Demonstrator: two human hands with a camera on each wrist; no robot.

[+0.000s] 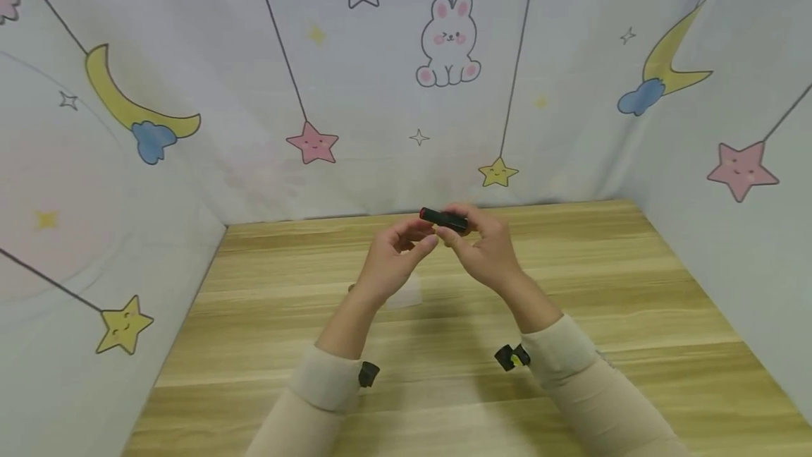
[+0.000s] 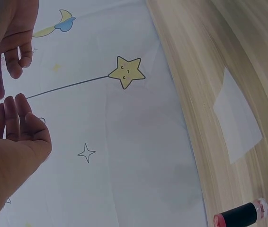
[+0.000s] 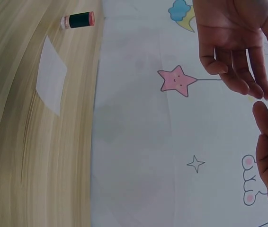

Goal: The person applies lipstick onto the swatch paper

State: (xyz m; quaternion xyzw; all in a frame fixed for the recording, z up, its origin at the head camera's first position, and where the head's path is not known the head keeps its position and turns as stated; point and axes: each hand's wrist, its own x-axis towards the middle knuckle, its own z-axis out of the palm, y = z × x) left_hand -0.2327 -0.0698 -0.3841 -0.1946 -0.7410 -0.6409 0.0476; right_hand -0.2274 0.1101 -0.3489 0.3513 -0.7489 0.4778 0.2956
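Note:
A slim black tube with a red rim at its narrower end, like a lipstick (image 1: 444,219), is raised above the far part of the table. My right hand (image 1: 485,249) pinches its thicker end between thumb and fingers. Close by its narrower end is my left hand (image 1: 396,256), loosely curved with the thumb apart and the fingertips near the tube. Both wrist views show only a dark edge of the tube at the border. In the left wrist view, the left hand (image 2: 18,142) has nothing visible between its fingers.
A white paper piece (image 2: 238,118) lies on the wooden table (image 1: 254,351). Farther left lies a short black cylinder (image 3: 79,20) with a red end and a clear end, mostly hidden behind the left wrist in the head view. Patterned fabric walls (image 1: 380,90) enclose the back and sides.

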